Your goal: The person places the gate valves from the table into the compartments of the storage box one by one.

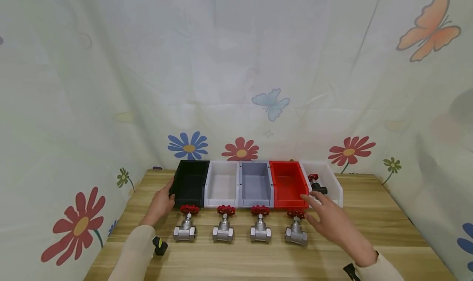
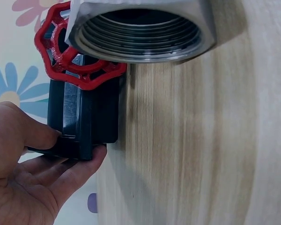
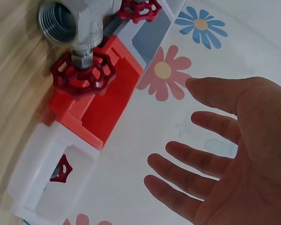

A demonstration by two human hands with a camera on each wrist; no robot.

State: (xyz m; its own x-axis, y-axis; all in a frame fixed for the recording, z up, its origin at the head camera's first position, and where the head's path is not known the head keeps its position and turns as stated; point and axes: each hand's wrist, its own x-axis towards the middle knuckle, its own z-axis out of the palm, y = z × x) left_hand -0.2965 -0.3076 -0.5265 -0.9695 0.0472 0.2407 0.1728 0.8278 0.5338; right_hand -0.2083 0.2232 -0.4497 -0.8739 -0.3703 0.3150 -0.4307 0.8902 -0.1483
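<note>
My left hand (image 1: 161, 203) holds the outer side of the black bin (image 1: 189, 199) at the left end of a row; in the left wrist view its thumb lies on the rim and the fingers reach round the outside. With fingers spread, my right hand (image 1: 328, 218) hovers by the front right corner of the red bin (image 1: 290, 202). Close to its fingertips lies a metal gate valve (image 1: 295, 235) with a red handwheel. In the right wrist view nothing lies in the right palm (image 3: 253, 164).
Between black and red stand a white bin (image 1: 221, 203) and a grey bin (image 1: 256, 203). A second white bin (image 1: 337, 186) at the right end contains a dark valve (image 1: 318, 188) with a red handle. Several gate valves (image 1: 223, 233) line the wooden table (image 1: 229, 264) before the bins. Behind hangs a flowered curtain (image 1: 236, 67).
</note>
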